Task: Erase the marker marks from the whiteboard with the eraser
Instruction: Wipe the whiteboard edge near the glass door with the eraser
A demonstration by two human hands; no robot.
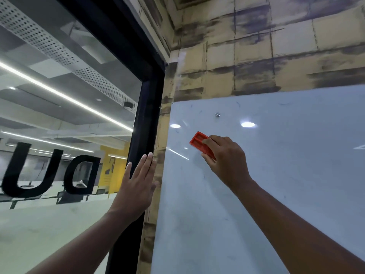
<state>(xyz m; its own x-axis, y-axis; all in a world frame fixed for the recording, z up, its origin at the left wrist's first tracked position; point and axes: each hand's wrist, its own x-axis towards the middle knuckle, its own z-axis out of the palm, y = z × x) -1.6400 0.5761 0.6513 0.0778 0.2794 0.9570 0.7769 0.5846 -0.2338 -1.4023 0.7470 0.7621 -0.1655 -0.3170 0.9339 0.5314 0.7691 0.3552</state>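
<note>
Eraser [199,144], red, lies flat against the whiteboard [276,175] near its upper left corner, grasped by the right hand [225,155]. Left hand [138,184] presses the black door frame [146,123], fingers straight.

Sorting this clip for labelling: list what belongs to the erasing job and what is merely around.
Job: red plastic eraser, gripped by the right hand; pale glossy whiteboard.

Around: left hand flat against black door frame; glass panel; tan tiled wall.
</note>
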